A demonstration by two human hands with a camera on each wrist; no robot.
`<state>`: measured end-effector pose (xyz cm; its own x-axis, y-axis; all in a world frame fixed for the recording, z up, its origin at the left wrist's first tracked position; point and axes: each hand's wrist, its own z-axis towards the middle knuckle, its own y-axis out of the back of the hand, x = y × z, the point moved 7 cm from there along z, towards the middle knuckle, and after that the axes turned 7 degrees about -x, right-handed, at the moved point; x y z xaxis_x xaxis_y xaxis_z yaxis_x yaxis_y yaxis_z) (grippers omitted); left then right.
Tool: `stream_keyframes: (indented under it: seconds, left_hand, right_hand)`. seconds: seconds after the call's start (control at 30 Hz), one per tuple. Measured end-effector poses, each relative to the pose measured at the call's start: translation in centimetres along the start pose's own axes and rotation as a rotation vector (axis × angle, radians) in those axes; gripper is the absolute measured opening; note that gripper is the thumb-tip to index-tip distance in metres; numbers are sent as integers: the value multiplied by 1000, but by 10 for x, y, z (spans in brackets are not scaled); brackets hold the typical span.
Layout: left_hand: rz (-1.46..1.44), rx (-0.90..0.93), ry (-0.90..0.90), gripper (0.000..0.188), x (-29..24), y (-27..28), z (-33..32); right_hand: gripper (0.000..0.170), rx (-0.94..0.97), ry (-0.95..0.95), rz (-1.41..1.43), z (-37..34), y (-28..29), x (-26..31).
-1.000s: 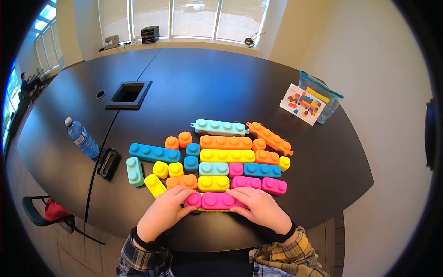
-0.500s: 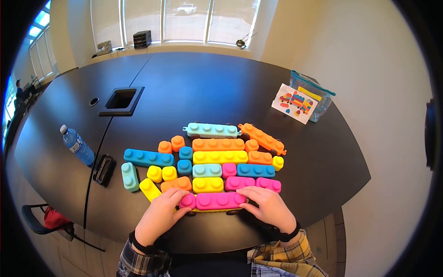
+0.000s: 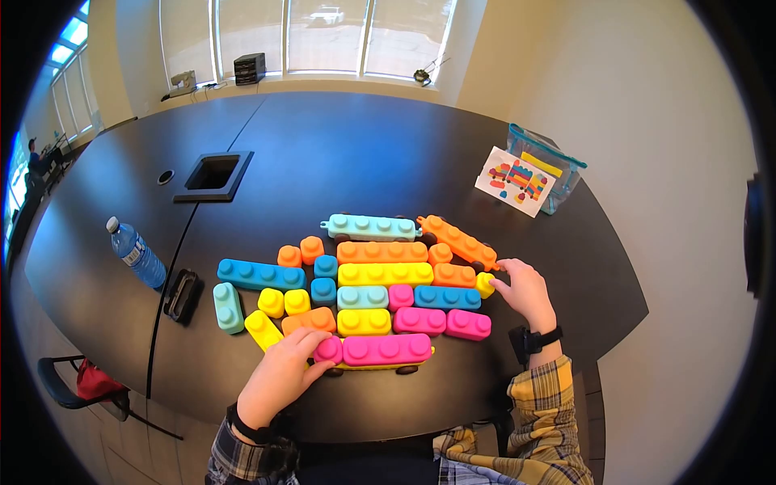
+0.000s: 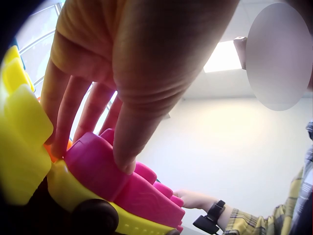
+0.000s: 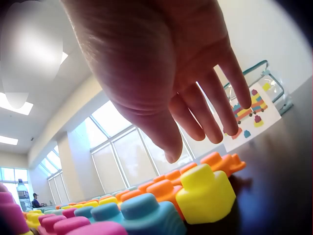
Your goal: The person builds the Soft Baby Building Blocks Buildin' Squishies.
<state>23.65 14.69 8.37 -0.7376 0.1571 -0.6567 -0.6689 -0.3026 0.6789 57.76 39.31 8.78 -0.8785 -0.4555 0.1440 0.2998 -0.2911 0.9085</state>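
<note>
My left hand [image 3: 283,368] pinches the small pink block [image 3: 328,350] between thumb and fingers. That block sits at the left end of a yellow wheeled base [image 4: 124,223], beside a long pink block [image 3: 387,350] on the same base. Over at the right edge of the blocks, my right hand [image 3: 525,293] hovers with fingers spread and nothing in its grasp. Below its thumb and fingers, in the right wrist view, is a small yellow block [image 5: 205,195]. An orange wheeled base [image 3: 458,242] lies close to its fingertips, with a light teal wheeled base [image 3: 373,227] to the left.
Loose blocks lie in rows, among them a long yellow block [image 3: 385,275] and a long blue block [image 3: 261,275]. A water bottle [image 3: 137,252] and a black case [image 3: 183,297] stand left. A picture card [image 3: 516,181] leans on a clear bag [image 3: 560,187] at the back right.
My right hand has left the long pink block and moved right and away from me, to beside the small yellow block. My left hand stays on the small pink block.
</note>
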Motion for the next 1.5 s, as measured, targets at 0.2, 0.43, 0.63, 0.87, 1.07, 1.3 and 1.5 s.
stream_keyframes:
  seconds: [0.2,0.43,0.63,0.87,1.07,1.3,1.5]
  left_hand:
    - [1,2,14,43,-1,1,0]
    - [-9,4,10,42,1,0,-1]
    - [12,10,9,43,1,-1,-1]
    - [-4,-15,1,43,2,0,-1]
    - [-23,-4,3,44,2,-1,-1]
    - [-18,7,1,40,2,-2,-1]
    - [-15,16,-3,38,1,-2,-2]
  right_hand:
    - [28,121,-56,72,5,-7,0]
    - [28,-70,50,159,6,3,8]
    - [35,-186,260,599,5,66,107]
    - [30,131,547,692,-30,40,221]
    - [26,129,662,672,-43,28,247]
    - [29,241,584,673,-51,15,243]
    - [31,286,573,653,-50,6,240]
